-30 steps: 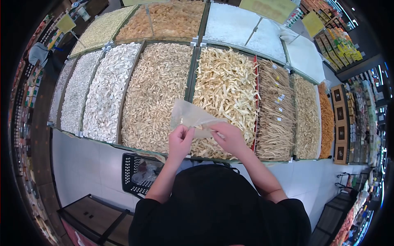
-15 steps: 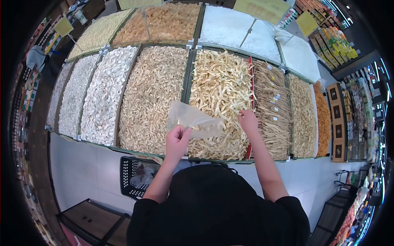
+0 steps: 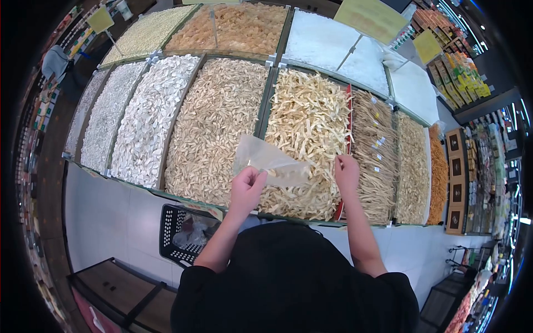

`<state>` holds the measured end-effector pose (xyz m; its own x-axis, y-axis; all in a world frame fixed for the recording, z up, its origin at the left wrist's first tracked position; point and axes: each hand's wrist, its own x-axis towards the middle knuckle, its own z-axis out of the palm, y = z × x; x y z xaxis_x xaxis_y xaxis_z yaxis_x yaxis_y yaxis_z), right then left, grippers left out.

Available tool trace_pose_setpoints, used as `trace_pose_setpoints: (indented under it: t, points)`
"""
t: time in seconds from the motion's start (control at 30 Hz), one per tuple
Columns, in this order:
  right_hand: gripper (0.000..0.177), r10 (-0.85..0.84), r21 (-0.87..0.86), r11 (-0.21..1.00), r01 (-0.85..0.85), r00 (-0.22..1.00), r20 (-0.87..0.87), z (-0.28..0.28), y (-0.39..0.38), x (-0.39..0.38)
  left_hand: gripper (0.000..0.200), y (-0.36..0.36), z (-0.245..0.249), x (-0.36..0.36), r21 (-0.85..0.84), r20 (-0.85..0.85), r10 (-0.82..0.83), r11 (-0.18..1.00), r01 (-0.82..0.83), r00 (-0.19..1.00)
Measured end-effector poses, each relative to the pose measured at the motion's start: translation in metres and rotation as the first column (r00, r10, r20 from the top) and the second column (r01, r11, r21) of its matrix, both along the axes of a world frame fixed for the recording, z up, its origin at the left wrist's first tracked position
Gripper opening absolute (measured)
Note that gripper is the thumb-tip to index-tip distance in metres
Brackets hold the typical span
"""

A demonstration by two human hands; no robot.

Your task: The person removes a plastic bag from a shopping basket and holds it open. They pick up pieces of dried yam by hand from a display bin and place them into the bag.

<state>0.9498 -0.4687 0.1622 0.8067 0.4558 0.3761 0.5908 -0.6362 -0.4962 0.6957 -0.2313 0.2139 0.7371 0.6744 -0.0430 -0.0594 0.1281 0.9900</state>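
Observation:
My left hand (image 3: 248,191) is closed, pinching the edge of a clear plastic bag (image 3: 269,158) between thumb and fingers. The bag spreads out over the bin of pale dried strips (image 3: 308,122) and its border with a bin of flat tan dried slices (image 3: 216,111). A few pale pieces seem to lie in the bag. To the right, my right hand (image 3: 347,175) hovers over the strips beside a red divider (image 3: 349,119). Its fingertips are pressed together; whatever they hold, if anything, is too small to make out.
Right of the divider lie thin brown dried stalks (image 3: 375,144) with small tags. White slices (image 3: 147,122) fill a bin on the left. Behind are bins of amber lumps (image 3: 233,28) and white granules (image 3: 327,41). A black basket (image 3: 172,233) with plastic bags sits below, left.
The view has tilted slightly, so bins and hands appear shifted to the right. Both hands keep nearly the same places over the bins, the left still gripping the bag.

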Motion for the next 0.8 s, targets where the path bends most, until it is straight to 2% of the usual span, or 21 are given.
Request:
trace_pose_setpoints:
  t: [0.03,0.1,0.17,0.27,0.37,0.47,0.6,0.67,0.8]
  points:
    - [0.009,0.01,0.07,0.997,-0.01,1.0,-0.007,0.013,0.002,-0.009,0.034,0.002,0.0,-0.001,0.013,-0.012,-0.005,1.0,0.005,1.0]
    - [0.007,0.04,0.193,0.981,-0.012,0.989,-0.139,0.039,0.001,-0.028,0.034,0.002,-0.001,-0.002,0.029,-0.035,-0.024,0.999,0.025,0.999]
    - [0.005,0.09,0.321,0.947,-0.015,0.972,-0.219,0.055,-0.003,-0.043,0.034,0.0,-0.001,-0.001,-0.022,-0.017,-0.023,1.0,0.023,1.0]
    - [0.006,0.233,0.292,0.944,-0.156,0.94,-0.25,0.096,-0.004,-0.069,0.033,-0.001,0.0,0.001,-0.074,-0.024,-0.01,0.997,0.009,1.0]
    - [0.007,0.445,0.163,0.895,-0.415,0.856,-0.264,0.132,-0.003,-0.088,0.034,-0.001,0.001,0.002,-0.072,-0.045,0.006,0.997,-0.009,0.999]
    - [0.009,0.476,0.046,0.876,-0.48,0.848,-0.233,0.141,0.008,-0.101,0.035,-0.003,0.005,0.004,-0.065,-0.059,0.003,0.998,-0.007,0.998]
    - [0.011,0.437,-0.149,0.866,-0.477,0.868,-0.236,0.112,0.037,-0.103,0.036,-0.006,0.003,0.005,-0.005,-0.069,-0.022,1.0,0.021,0.997]
    - [0.016,0.475,-0.085,0.866,-0.492,0.864,-0.167,0.083,0.062,-0.106,0.036,-0.007,0.001,0.005,0.006,-0.081,-0.028,1.0,0.028,0.996]
    - [0.022,0.538,0.042,0.839,-0.542,0.817,-0.208,0.09,0.086,-0.122,0.036,-0.011,0.006,0.008,-0.027,-0.053,-0.027,0.999,0.026,0.998]
